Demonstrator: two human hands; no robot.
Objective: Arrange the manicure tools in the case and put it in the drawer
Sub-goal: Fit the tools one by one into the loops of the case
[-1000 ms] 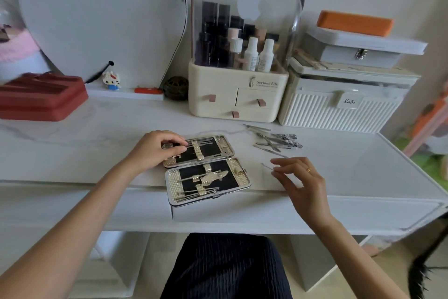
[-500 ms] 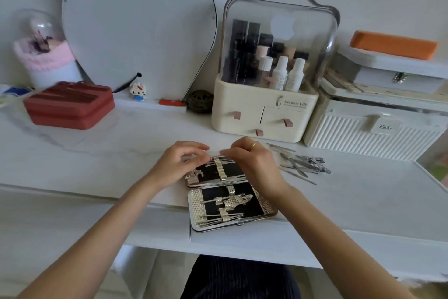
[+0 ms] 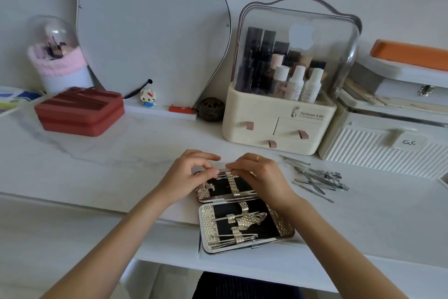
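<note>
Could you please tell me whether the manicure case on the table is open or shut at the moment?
Open. The manicure case lies spread flat, both black-lined halves facing up, with the left hand and right hand at the far half.

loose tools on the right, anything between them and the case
Nothing visible does. The loose tools lie on bare tabletop right of the open case; only the right hand, working at the case's far half with the left hand, sits alongside that path.

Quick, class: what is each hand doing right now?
Left hand: fingers curled, pinching something at the far edge of the open silver manicure case.
Right hand: fingers curled at the same edge; grip hidden.
</note>
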